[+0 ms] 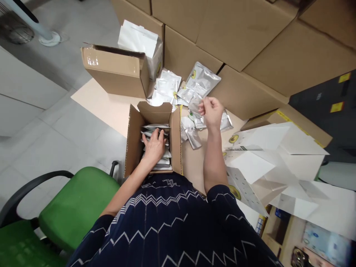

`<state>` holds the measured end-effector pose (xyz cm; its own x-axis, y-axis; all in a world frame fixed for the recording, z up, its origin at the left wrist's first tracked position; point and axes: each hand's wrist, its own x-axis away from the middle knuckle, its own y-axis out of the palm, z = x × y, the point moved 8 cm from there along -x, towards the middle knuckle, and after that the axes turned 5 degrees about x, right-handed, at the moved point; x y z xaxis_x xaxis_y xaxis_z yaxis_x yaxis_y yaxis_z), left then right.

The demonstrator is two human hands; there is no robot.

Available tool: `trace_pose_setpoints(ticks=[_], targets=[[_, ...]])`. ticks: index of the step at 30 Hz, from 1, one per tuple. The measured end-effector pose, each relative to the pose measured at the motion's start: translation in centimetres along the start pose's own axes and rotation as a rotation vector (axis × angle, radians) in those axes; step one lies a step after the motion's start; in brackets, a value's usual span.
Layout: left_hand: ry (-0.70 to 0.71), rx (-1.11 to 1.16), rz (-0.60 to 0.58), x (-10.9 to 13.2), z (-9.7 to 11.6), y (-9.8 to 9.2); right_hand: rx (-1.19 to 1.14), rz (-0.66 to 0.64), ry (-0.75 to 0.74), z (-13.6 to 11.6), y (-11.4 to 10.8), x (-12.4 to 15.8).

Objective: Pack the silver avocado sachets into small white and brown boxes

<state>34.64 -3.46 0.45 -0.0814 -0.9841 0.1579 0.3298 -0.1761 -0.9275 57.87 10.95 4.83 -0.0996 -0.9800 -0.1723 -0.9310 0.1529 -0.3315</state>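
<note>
An open brown carton (175, 142) stands directly in front of me, with a row of flat silver-white sachets (162, 162) inside. My left hand (154, 146) reaches into it, fingers spread over the sachets and touching them. To the right, my right hand (211, 111) is raised with its fingers pinched together at the edge of a small, pale, shiny sachet (195, 105). Below and behind it, more silver sachets (192, 136) lie loose on the table (191, 159). A larger silver pouch with an avocado print (204, 78) leans on the boxes behind.
Large brown cartons (189, 22) are stacked at the back. Another open carton (116, 76) and a white box (139, 40) stand at the back left. White avocado-printed boxes (258, 137) crowd the right. A green chair (80, 204) is at my left.
</note>
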Motion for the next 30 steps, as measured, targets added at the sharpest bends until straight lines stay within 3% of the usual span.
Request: trace_pose_setpoints(ticks=[1,3,6,10,14,19,26,30], targets=[[0.009,0.005,-0.001,0.0,0.1,0.0,0.115,0.053,0.07,2.4,-1.3,0.0],[0.028,0.013,-0.001,0.0,0.3,0.0,0.433,-0.014,0.2,6.7,-1.7,0.8],[0.049,0.012,0.009,0.1,0.6,0.0,0.864,-0.27,0.354,11.4,0.1,3.2],[0.067,0.008,0.016,0.6,0.6,0.0,1.02,-0.411,0.426,14.7,2.5,7.0],[0.077,0.015,0.004,1.2,0.4,0.0,0.962,-0.328,0.365,15.9,2.9,9.3],[0.079,0.023,0.001,1.5,0.5,-0.1,0.962,-0.113,0.33,15.9,0.4,9.2],[0.084,0.013,0.001,1.5,0.5,0.2,1.04,-0.179,0.364,16.7,-0.3,7.6],[0.083,0.011,0.012,1.6,0.4,0.2,1.039,-0.055,0.307,15.5,-0.9,7.3]])
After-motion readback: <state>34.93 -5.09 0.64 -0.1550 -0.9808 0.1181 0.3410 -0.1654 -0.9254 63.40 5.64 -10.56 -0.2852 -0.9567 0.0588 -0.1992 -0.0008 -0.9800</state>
